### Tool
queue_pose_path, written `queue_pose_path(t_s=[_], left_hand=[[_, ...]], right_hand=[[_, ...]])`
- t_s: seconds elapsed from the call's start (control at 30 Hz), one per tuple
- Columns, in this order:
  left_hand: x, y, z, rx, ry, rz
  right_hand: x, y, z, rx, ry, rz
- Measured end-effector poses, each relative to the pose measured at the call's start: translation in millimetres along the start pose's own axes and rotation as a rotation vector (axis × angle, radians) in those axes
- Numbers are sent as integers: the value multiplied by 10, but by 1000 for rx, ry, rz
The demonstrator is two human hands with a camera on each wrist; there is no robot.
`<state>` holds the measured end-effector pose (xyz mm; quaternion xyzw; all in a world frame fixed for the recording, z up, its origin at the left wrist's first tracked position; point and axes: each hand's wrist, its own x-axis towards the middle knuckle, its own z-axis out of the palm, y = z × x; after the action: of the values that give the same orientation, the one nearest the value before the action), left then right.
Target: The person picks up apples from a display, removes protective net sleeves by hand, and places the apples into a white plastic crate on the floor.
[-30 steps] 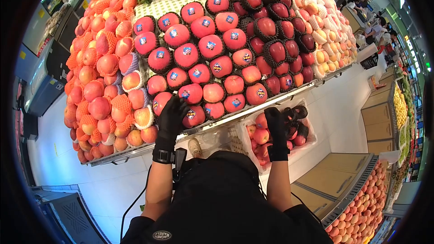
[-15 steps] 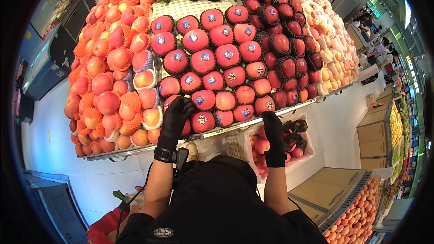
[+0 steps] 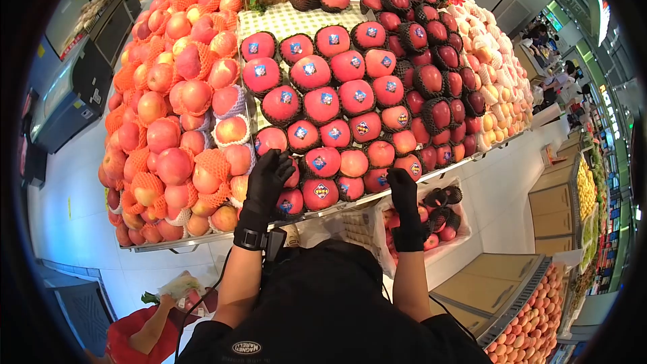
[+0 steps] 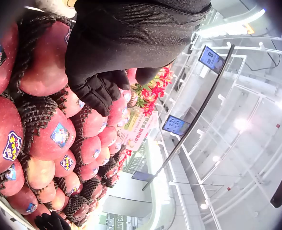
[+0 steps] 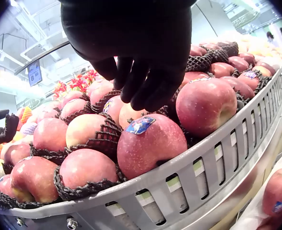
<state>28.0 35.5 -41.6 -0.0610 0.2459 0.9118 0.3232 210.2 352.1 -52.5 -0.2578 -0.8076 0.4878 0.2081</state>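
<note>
Both hands wear black gloves. In the head view my left hand [image 3: 268, 185] is over the front left apples in black foam nets; its fingers hang loosely bent in the left wrist view [image 4: 126, 52], holding nothing visible. My right hand [image 3: 404, 202] is at the stall's front edge. The right wrist view shows that hand [image 5: 131, 52] with fingers drooping just above a stickered apple [image 5: 150, 143]; whether they touch it I cannot tell. Rows of red apples [image 3: 322, 105] with blue stickers lie on a checked cloth [image 3: 266, 21].
Orange-netted apples [image 3: 174, 165] are heaped at left, darker apples [image 3: 431, 77] and pale-netted fruit [image 3: 495, 74] at right. A slatted grey rail [image 5: 198, 172] borders the stall. Below stands a white-lined crate of apples [image 3: 465, 229]. A person in red [image 3: 145, 330] is at lower left.
The head view has shifted, so the stall appears lower and farther right. Both hands stay near the front edge with little movement. The person in red shows more at lower left.
</note>
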Motion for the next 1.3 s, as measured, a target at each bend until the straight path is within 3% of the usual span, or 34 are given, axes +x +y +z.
queue_pose_path(t_s=[0.17, 0.27, 0.43, 0.53, 0.57, 0.67, 0.83, 1.13, 1.23, 1.3], left_hand=[[100, 81, -86, -14, 1, -39], [107, 112, -83, -23, -23, -33], [96, 125, -8, 21, 42, 90], [20, 153, 79, 21, 62, 132], [27, 152, 89, 33, 63, 151], [50, 159, 75, 30, 52, 184], [119, 68, -24, -33, 86, 166], [61, 94, 131, -7, 109, 194], [57, 85, 132, -27, 131, 207], [26, 102, 106, -23, 123, 234]], right_hand=[[-11, -24, 158, 69, 15, 56], [83, 156, 238, 180, -1, 234], [368, -133, 271, 79, -56, 91], [729, -30, 202, -203, -167, -307], [783, -2, 191, -216, -162, -312], [837, -432, 222, 101, -112, -128], [918, -630, 119, 183, -162, -77], [1215, -423, -28, 142, -179, -137], [1402, -436, -84, -22, -249, -84], [1630, -296, -189, -288, -328, -392]])
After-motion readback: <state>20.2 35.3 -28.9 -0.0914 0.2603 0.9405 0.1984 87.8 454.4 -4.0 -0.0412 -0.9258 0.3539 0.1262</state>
